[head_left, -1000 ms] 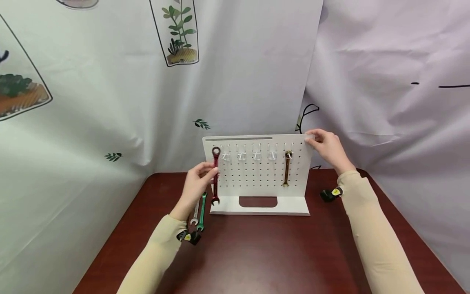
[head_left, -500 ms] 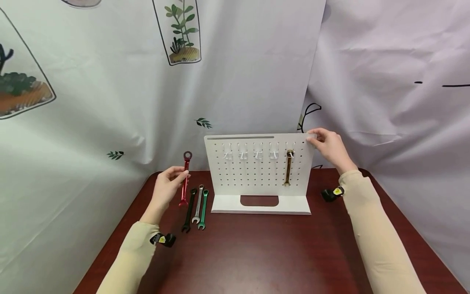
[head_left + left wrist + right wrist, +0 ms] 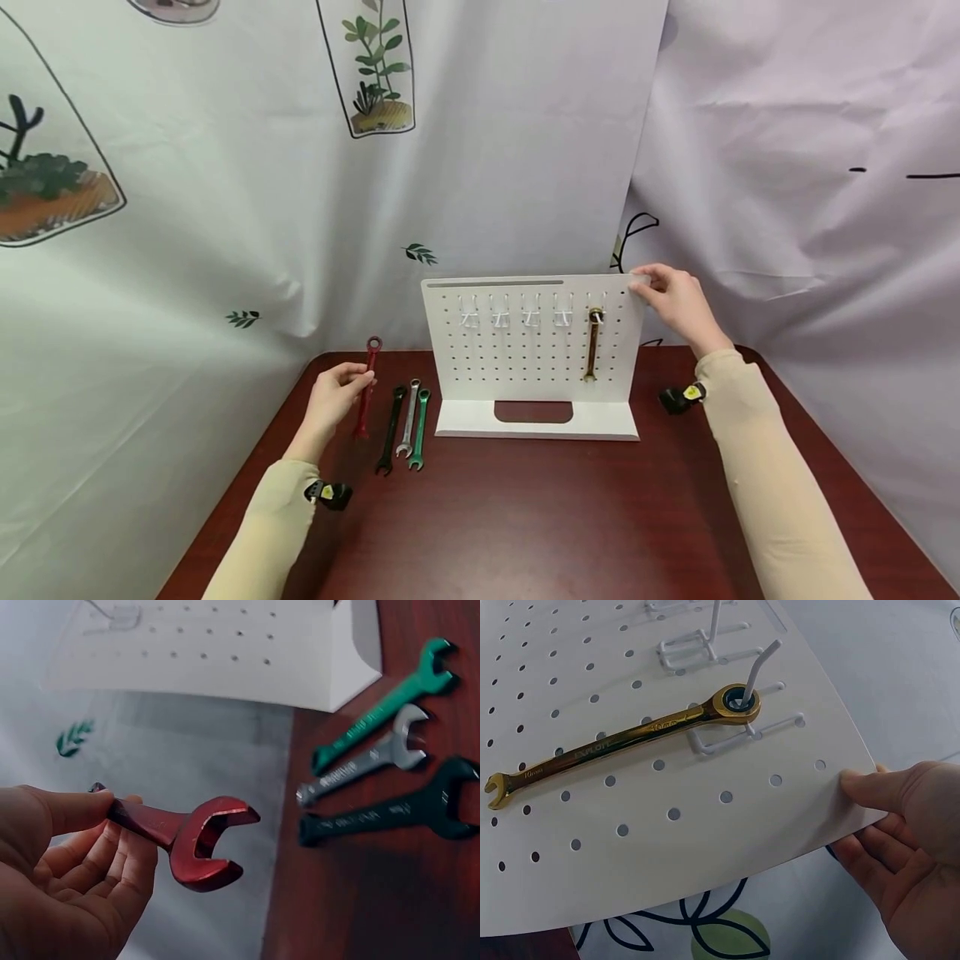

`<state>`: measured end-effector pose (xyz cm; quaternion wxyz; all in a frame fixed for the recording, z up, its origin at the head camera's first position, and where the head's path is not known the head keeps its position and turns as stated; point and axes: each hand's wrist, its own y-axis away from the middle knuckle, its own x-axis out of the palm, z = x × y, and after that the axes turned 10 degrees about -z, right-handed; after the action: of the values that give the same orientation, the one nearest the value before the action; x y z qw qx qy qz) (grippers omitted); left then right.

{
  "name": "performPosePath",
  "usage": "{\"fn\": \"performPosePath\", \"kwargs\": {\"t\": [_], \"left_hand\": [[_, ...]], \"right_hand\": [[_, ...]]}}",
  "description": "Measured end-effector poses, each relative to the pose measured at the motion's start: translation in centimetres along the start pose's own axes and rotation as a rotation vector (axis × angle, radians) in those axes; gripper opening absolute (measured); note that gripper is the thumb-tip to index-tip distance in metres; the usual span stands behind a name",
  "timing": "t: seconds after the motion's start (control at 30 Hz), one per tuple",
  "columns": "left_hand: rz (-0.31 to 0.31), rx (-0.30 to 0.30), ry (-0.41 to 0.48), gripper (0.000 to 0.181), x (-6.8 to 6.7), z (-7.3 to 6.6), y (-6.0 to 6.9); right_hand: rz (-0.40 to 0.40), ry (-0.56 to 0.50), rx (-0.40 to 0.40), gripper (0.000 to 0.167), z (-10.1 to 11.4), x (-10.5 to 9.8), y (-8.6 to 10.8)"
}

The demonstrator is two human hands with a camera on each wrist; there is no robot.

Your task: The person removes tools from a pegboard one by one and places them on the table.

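A gold wrench [image 3: 622, 741] hung, three wrenches [image 3: 409, 419] lay unhung; the left hand [image 3: 331, 403] pinched the red wrench [image 3: 159, 827], the right hand [image 3: 678, 305] the pegboard [image 3: 525, 350].

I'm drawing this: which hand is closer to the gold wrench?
Right. The right hand pinches the top right corner of the board, up and right of the gold wrench. The left hand is past the board's left edge, holding the red wrench.
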<state>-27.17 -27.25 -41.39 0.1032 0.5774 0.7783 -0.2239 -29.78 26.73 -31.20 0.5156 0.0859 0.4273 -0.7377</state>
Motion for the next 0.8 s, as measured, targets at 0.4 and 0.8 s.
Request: {"fn": "performPosePath", "kwargs": {"t": [0.4,0.8], "left_hand": [[0.074,-0.120,0.058,0.034,0.1,3.6,-0.3],[0.122,-0.142,-0.032,0.041,1.4,5.3,-1.3]], "right_hand": [[-0.019,-0.004,-0.005,0.034,-0.1,0.0,0.0],[-0.016,0.001,-0.001,0.034,-0.1,0.0,0.0]]}}
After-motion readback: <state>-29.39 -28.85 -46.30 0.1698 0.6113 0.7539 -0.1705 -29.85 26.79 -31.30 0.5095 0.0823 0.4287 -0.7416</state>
